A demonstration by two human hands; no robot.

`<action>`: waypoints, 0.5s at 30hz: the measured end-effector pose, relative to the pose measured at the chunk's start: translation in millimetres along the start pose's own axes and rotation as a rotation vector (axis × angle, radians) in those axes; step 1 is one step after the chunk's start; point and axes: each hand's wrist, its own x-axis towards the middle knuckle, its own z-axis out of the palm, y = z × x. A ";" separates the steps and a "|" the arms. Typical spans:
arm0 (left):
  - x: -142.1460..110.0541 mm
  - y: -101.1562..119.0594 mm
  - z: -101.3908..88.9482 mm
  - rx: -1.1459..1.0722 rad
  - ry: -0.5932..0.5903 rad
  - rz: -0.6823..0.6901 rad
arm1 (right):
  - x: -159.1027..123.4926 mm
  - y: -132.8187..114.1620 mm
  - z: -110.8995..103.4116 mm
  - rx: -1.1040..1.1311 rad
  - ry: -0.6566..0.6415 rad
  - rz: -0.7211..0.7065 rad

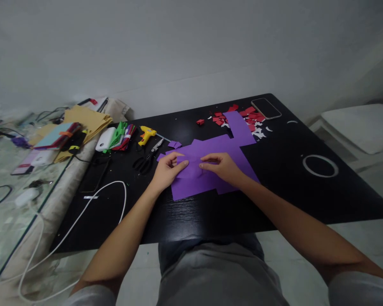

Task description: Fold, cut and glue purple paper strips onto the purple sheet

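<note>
A large sheet of purple paper (207, 170), cut into an irregular stepped shape, lies on the black table (274, 199). My left hand (167, 172) rests on its left part with the fingers curled and the fingertips pressing a small purple piece (191, 166) against the sheet. From the right, my right hand (223, 166) pinches the same small piece with its fingers drawn together. The two hands nearly touch over the middle of the sheet.
Black scissors (147, 159) and a yellow glue gun (147, 135) lie left of the sheet. Red paper scraps (242, 115) and a phone (266, 108) sit at the far edge. A white paper ring (320, 165) is on the right, a white cable (92, 204) on the left.
</note>
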 end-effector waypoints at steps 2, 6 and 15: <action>0.5 -3.2 0.2 0.007 0.021 -0.001 | -0.8 -2.4 -0.6 0.001 0.007 -0.022; 0.6 -4.7 0.4 0.103 0.056 0.070 | -1.7 -5.6 0.0 0.023 0.013 -0.023; -1.5 5.2 2.0 0.148 0.018 0.176 | -2.6 -8.4 -0.5 0.030 0.018 -0.056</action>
